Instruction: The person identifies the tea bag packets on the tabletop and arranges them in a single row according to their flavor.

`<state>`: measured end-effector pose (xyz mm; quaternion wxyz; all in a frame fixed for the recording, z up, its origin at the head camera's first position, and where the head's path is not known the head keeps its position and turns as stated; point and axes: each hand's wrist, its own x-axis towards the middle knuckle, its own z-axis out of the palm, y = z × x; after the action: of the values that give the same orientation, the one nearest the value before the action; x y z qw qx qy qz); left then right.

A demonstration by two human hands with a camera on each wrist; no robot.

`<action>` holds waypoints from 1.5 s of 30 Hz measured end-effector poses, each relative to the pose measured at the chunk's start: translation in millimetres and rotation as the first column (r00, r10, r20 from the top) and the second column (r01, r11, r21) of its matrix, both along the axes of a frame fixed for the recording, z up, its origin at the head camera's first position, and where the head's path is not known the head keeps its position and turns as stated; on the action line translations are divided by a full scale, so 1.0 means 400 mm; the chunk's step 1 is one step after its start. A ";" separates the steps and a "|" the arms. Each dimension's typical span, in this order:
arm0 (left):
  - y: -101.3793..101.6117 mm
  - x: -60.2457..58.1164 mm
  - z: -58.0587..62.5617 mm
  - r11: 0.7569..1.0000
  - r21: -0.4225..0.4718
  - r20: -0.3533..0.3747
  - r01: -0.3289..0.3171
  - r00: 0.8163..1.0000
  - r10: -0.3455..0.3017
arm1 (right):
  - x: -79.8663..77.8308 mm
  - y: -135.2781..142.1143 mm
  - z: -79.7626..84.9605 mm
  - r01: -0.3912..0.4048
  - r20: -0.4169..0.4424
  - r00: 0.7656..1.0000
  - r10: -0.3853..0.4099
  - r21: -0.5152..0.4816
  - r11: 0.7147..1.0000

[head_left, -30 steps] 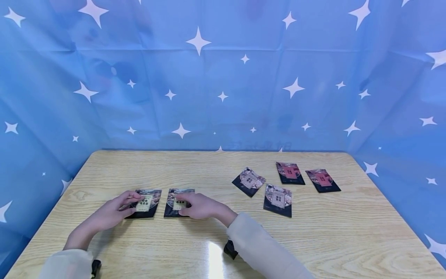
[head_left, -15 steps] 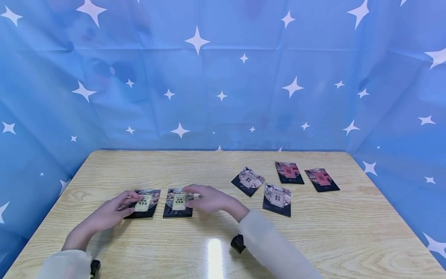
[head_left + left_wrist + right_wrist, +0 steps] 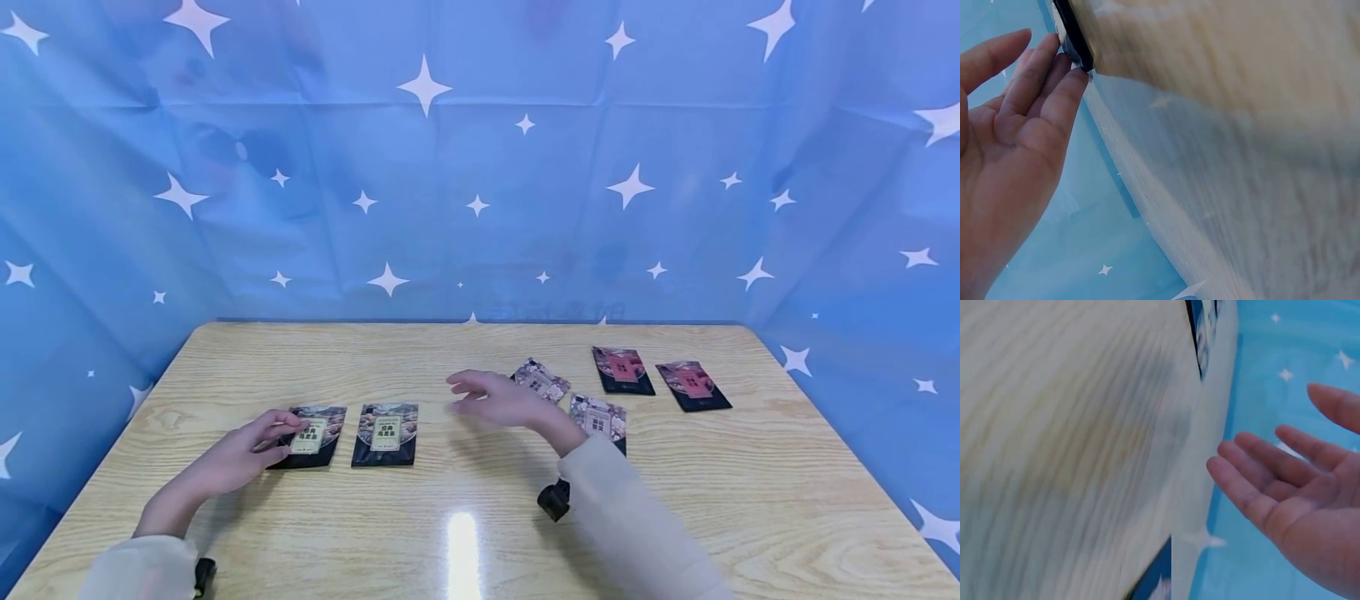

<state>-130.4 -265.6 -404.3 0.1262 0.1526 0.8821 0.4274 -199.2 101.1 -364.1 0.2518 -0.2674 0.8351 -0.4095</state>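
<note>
Head view shows a person's left hand (image 3: 240,454) at a flat, rectangular black packet with a pale green label (image 3: 318,437), which lies on a light wood-grain desk (image 3: 337,533). The fingertips reach over the packet's left part; in the left wrist view the fingers are fairly straight and meet its dark edge, while the thumb stands apart. Whether they press down on it, I cannot tell. Just beside it, on the right, lies a second black packet with a matching green label (image 3: 385,435), face up and square to the person. The right hand (image 3: 504,402) hovers over the desk, its fingers loosely extended close together and the thumb separate, as the right wrist view shows. From the head camera it partly covers a tilted black packet with a pale mauve label and floral print (image 3: 543,383); its wrist and sleeve overlap a similar floral packet (image 3: 598,417) nearer the person. Farther right, two black packets with red labels lie near each other, the first (image 3: 624,371) and the second (image 3: 693,386) both slightly turned. Cream sleeves (image 3: 645,517) cover the arms, and a blue cloth backdrop with white stars (image 3: 480,150) hangs behind the desk.
</note>
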 end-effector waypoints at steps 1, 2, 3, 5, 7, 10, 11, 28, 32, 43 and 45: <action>0.000 0.000 0.001 1.000 0.000 0.001 0.001 1.000 -0.001 | -0.003 0.011 0.001 0.015 0.005 1.000 -0.015 0.001 1.000; 0.001 0.000 0.001 1.000 -0.001 0.001 0.001 1.000 -0.001 | -0.006 0.023 0.001 0.032 0.013 0.999 -0.032 0.002 0.999; 0.001 0.001 0.002 1.000 -0.001 0.001 0.001 1.000 -0.001 | -0.009 0.035 0.001 0.046 0.014 0.999 -0.046 0.003 0.999; 0.001 0.001 0.002 1.000 -0.002 0.000 0.002 1.000 -0.002 | -0.013 0.060 0.003 0.063 0.016 0.998 -0.063 -0.001 0.998; 0.001 0.000 0.002 1.000 -0.002 -0.002 0.003 1.000 -0.003 | -0.017 0.086 0.005 0.077 0.020 0.997 -0.077 -0.002 0.997; 0.001 -0.001 0.001 1.000 -0.003 -0.004 0.004 1.000 -0.004 | -0.021 0.122 0.008 0.101 0.041 0.994 -0.100 -0.014 0.995; 0.001 -0.001 0.001 1.000 -0.004 -0.004 0.004 1.000 -0.004 | -0.022 0.134 0.008 0.109 0.043 0.993 -0.108 -0.015 0.994; 0.003 0.004 0.003 1.000 0.010 0.009 0.003 1.000 -0.003 | -0.035 0.257 -0.010 0.220 0.052 0.974 -0.221 0.019 0.975; 0.004 0.004 0.003 1.000 0.005 0.005 0.001 1.000 -0.001 | -0.033 0.266 -0.014 0.218 0.049 0.975 -0.218 0.016 0.976; 0.001 0.001 0.000 1.000 0.012 0.004 0.007 1.000 -0.007 | -0.029 0.271 -0.031 0.251 0.066 0.966 -0.252 0.015 0.968; 0.001 0.002 0.000 1.000 0.011 0.003 0.006 1.000 -0.006 | -0.028 0.270 -0.033 0.260 0.069 0.963 -0.261 0.015 0.965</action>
<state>-129.8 -265.2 -404.5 0.1280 0.1551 0.8792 0.4320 -210.5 209.0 -377.4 0.2261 -0.1400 0.8548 -0.4457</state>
